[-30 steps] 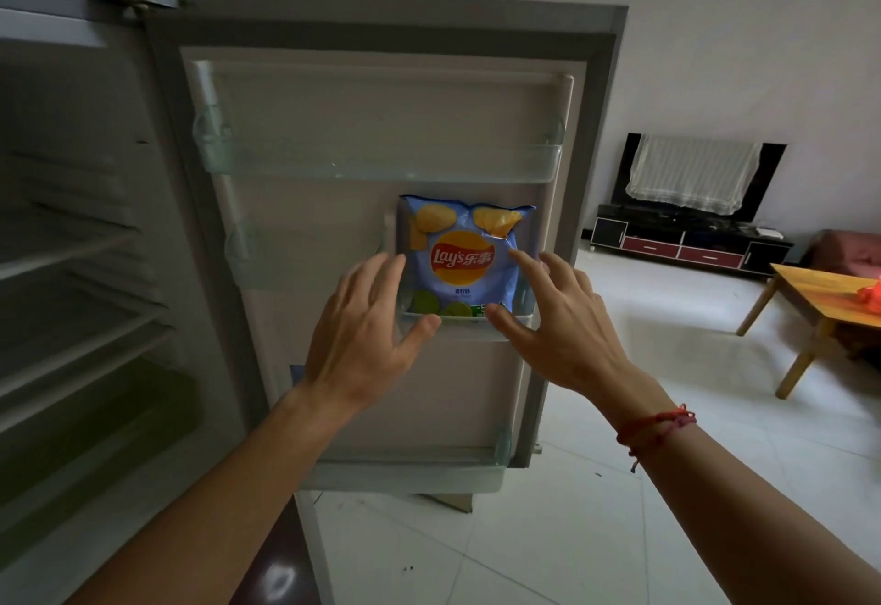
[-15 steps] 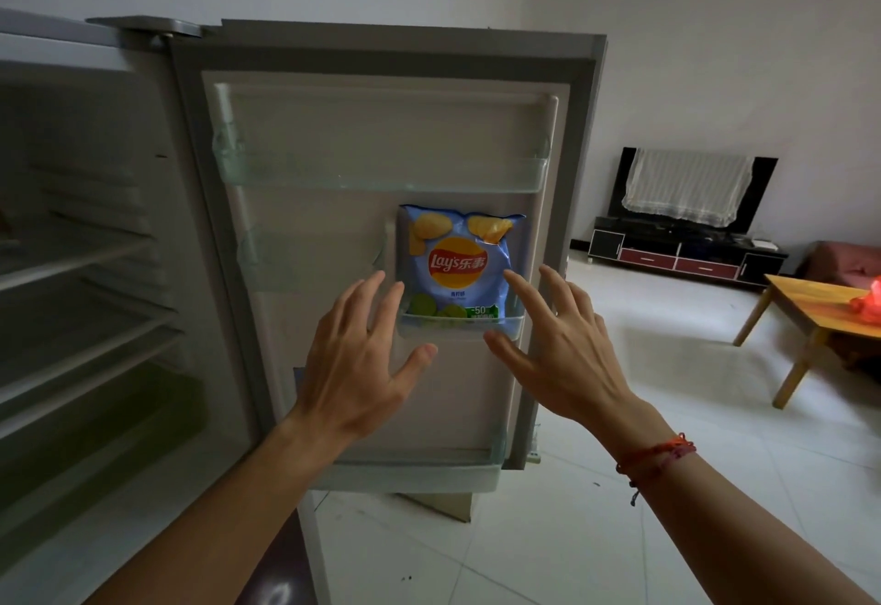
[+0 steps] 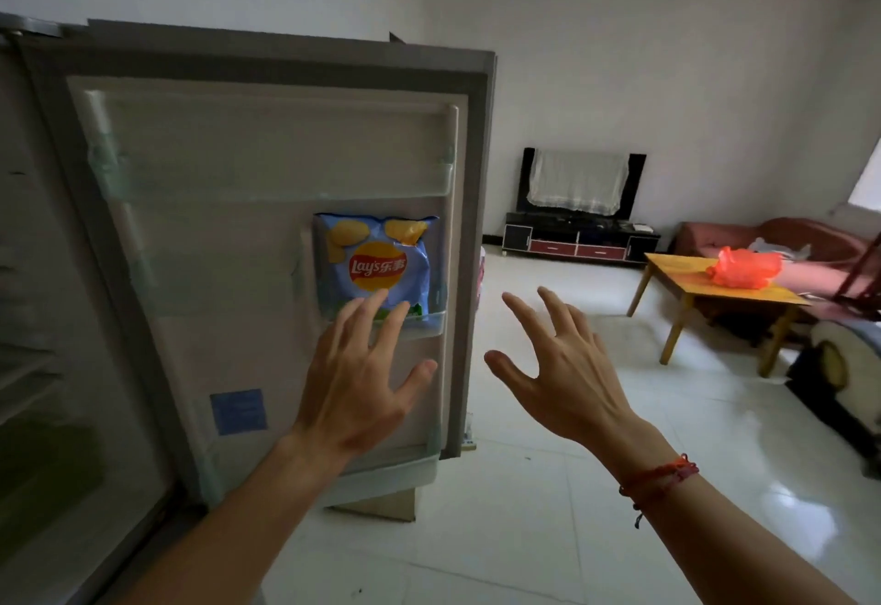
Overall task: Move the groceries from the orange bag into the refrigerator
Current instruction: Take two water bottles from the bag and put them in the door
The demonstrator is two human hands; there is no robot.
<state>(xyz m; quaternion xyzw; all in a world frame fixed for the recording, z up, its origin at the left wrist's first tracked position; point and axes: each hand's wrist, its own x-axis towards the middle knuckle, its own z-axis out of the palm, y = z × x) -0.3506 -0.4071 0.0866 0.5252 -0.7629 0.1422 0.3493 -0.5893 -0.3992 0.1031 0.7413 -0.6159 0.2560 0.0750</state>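
A blue bag of chips [image 3: 379, 266] stands upright in a small clear shelf on the inside of the open refrigerator door [image 3: 267, 242]. My left hand [image 3: 362, 373] is open with fingers spread, just in front of the bag's lower edge and holding nothing. My right hand [image 3: 560, 368] is open too, to the right of the door's edge, over the floor. The orange bag [image 3: 743, 267] lies on a wooden table [image 3: 686, 287] across the room at the right.
The refrigerator's interior with its shelves [image 3: 43, 366] shows at the far left. A TV stand [image 3: 579, 237] stands against the back wall. A sofa [image 3: 743, 235] sits behind the table, and a dark seat [image 3: 844, 380] is at the right edge. White tiled floor [image 3: 548, 533] lies between.
Both hands have drawn back from the chips bag and shifted right. The view has turned right, bringing the table with the orange bag further into sight.
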